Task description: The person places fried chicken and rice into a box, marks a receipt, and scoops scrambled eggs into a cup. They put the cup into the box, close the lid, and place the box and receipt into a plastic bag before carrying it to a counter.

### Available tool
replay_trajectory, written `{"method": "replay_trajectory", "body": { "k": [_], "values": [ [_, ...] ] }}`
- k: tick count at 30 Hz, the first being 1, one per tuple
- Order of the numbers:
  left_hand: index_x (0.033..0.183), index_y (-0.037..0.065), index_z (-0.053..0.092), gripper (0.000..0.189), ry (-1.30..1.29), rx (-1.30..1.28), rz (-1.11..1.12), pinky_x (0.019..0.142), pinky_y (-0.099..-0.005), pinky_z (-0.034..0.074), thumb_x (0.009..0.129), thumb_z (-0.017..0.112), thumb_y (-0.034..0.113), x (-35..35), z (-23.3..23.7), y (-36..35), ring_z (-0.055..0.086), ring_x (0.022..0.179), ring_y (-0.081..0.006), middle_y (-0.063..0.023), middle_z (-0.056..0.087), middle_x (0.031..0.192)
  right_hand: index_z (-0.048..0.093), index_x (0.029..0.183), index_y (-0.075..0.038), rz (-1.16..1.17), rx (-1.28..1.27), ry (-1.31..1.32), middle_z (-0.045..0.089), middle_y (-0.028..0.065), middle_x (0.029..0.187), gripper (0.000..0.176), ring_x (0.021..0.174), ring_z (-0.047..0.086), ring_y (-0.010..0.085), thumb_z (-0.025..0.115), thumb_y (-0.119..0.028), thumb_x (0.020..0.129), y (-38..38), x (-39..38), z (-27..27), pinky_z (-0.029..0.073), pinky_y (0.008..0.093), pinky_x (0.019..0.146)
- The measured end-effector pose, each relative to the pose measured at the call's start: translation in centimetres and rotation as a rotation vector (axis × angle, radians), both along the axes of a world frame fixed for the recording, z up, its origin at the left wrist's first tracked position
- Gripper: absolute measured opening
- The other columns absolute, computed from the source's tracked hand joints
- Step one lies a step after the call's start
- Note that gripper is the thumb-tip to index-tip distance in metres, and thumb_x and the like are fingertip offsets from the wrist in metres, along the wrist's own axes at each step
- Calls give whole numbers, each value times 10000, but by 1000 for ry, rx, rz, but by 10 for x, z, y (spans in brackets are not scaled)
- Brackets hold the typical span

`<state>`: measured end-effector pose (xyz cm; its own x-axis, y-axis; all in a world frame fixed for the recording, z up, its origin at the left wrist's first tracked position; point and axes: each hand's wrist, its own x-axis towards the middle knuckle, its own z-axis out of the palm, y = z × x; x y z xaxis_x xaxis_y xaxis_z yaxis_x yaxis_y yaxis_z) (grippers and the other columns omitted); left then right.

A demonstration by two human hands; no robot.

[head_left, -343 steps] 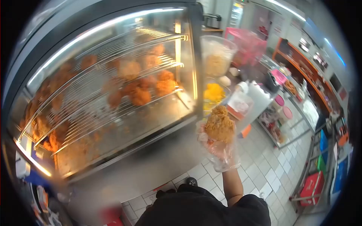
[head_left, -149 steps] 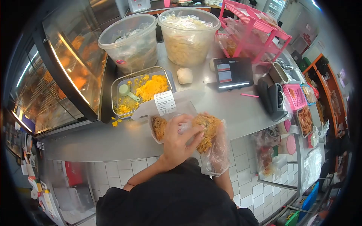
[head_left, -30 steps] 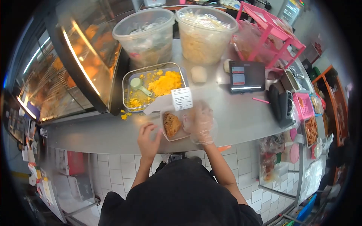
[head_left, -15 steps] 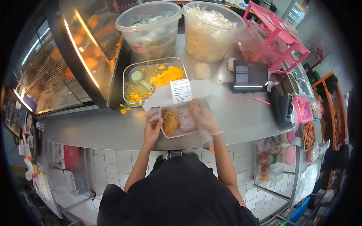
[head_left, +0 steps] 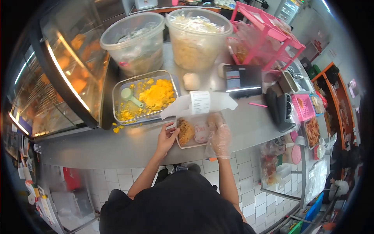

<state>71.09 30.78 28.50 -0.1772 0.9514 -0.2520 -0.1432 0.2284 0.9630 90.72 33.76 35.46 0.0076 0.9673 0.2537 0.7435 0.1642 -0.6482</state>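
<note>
A paper takeaway box [head_left: 189,146] lies open on the counter, its lid flaps [head_left: 224,102] folded back and a printed receipt [head_left: 200,102] on them. Inside, a piece of fried chicken [head_left: 186,132] is at the left, beside a round wrapped packet [head_left: 200,133] with red print. My left hand [head_left: 167,139] grips the box's left side with thumb and fingers. Covered by a clear plastic glove, my right hand [head_left: 219,136] reaches into the right end of the box. Its fingers are curled, and what they hold is hidden.
A tray [head_left: 115,102] of yellow food with a green scoop [head_left: 130,96] sits beyond the box. Two plastic tubs [head_left: 134,43] stand behind it. A heated display case [head_left: 70,78] flanks the left; a tablet [head_left: 243,80] and pink rack [head_left: 269,29] are at the right.
My right hand, blurred before beside a brown piece, has settled lower into the box's right end. My left hand stays at the left side. The whole view has shifted and tilted.
</note>
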Motion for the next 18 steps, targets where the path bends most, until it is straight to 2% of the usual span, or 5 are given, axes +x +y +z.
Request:
{"method": "replay_trajectory", "body": {
  "k": [6,9,10,14,18],
  "values": [
    [1175,77,359,463,-308,-7,15,707,-273,452,834,559,318,88,7,38,517,904,-155,-101,515,1050,452,1168,7,-166,192,74,498,211,1132,414,1045,478,356,546,-89,776,20,97,-13,385,379,880],
    [944,58,515,224,118,311,38,605,-232,450,785,625,170,119,33,30,519,855,-150,-101,489,1010,473,1161,18,-213,362,-297,562,182,1062,407,968,550,271,560,-163,808,-3,131,8,417,325,827],
    [843,62,559,140,420,490,-9,599,-230,449,766,639,147,126,40,23,518,842,-156,-109,490,1006,494,1121,19,-217,245,42,574,145,1030,365,921,552,235,552,-182,822,-12,135,7,420,310,810],
    [831,80,580,182,499,988,-176,703,-323,424,694,689,128,181,61,-10,517,847,-218,-105,504,958,533,975,-2,-219,79,1030,572,46,902,271,796,519,125,524,-246,858,-32,131,-4,426,263,735],
    [871,88,582,203,574,1016,-308,710,-333,399,692,675,110,215,68,-28,527,833,-212,-101,531,971,524,919,-37,-346,-103,1208,550,38,844,237,758,504,106,519,-267,863,-37,121,-21,429,250,692]
  ]
}}
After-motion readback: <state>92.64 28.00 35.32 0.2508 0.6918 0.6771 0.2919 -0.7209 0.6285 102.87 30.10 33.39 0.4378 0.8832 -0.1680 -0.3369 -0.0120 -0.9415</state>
